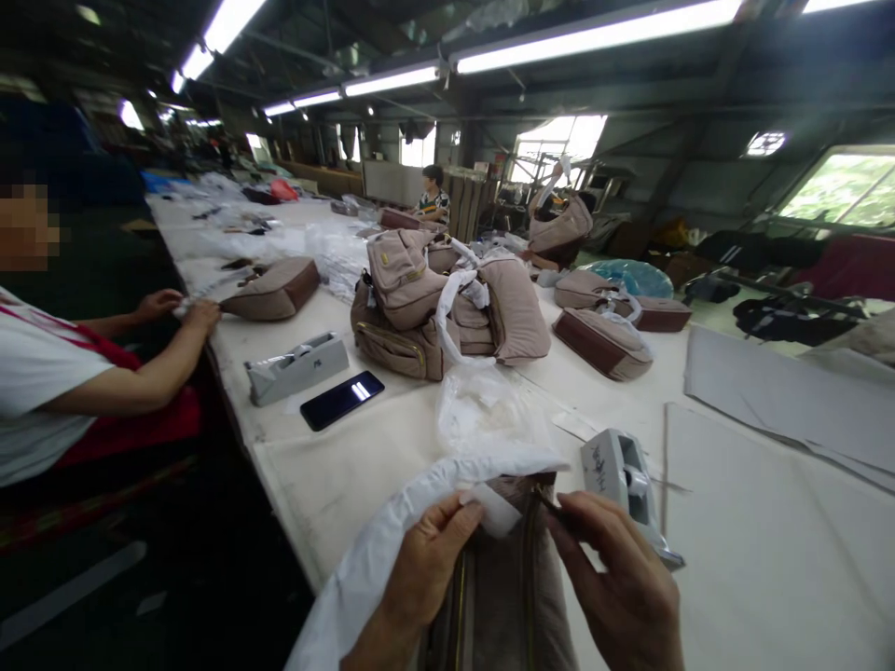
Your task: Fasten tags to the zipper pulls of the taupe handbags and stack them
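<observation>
L hand [437, 559] at 6 o'clock: fingers clenched on edge of white wrap sheet [392, 550], held btwn thumb & fingertips, lifted clear of bag top. R hand [615, 568] at 5 o'clock: thumb & fingers closed in tight pinch on small zip tab [543, 499]; exact contact partly hidden. Taupe bag [503, 596] lies at 6 o'clock under both hands, at near edge of long white table [336, 503]. Its long axis runs fore-aft, top end pointing to 12 o'clock, w/ gold zip lines [458, 606] along it. Tab best kept pinched close to zip line, w/ sheet held off teeth.

Tape dispenser [619, 475] at 1 o'clock, just beside R hand. Clear plastic bag [482, 415] at 12 o'clock. Phone [341, 401] & 2nd dispenser [296, 368] at 11 o'clock. Pile of taupe bags [398, 317] further on at 12 o'clock; more bags [601, 340] at 1 o'clock. Grey card sheets [776, 401] at 2–3 o'clock. Co-worker's hands [174, 308] at 10 o'clock, near another bag [272, 289]. Far person [432, 191] seated at 12 o'clock.
</observation>
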### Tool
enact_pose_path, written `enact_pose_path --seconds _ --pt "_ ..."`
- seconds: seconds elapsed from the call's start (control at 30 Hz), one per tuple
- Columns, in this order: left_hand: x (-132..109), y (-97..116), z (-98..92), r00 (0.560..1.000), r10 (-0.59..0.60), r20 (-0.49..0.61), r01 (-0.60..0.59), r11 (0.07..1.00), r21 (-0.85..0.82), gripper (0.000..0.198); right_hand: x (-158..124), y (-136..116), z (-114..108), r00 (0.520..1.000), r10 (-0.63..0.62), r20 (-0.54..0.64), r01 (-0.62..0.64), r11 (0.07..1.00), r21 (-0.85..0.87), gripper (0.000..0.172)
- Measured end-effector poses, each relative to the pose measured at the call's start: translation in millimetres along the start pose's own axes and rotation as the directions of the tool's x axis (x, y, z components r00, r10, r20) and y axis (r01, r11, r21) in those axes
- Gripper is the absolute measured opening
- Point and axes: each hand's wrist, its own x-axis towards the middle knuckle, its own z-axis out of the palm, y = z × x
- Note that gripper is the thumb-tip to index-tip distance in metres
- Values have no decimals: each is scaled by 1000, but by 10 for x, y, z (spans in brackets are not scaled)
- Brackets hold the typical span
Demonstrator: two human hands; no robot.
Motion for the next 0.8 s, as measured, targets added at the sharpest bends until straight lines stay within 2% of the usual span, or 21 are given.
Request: enact_pose_path --seconds 0.07,0.17,0.27,0.33,0.4,0.5,0.67,0.8 --pt "21 -68 -20 996 -58 66 61 997 -47 26 -8 23 41 987 -123 102 126 992 -21 24" --pt "47 -118 2 993 -94 77 99 993 -64 26 88 88 49 926 -256 279 295 949 -108 32" --pt "56 -29 20 990 -84 116 73 993 97 26 251 148 -8 858 -316 406 406 900 -158 33" --pt "59 93 3 985 -52 164 4 959 283 22 330 172 -50 842 -334 424 429 891 -149 31" --pt "74 222 -23 975 -22 220 -84 884 459 19 364 184 -73 841 -338 422 429 892 -141 27" --pt "127 363 -34 956 -35 293 -162 767 621 18 353 179 -69 840 -352 412 454 873 -180 27" --pt "181 423 34 937 -77 341 -202 677 707 16 333 132 -33 809 -379 449 522 814 -253 30" --pt "143 395 48 937 -97 337 -175 702 690 15 360 94 -36 768 -428 477 598 745 -295 31"
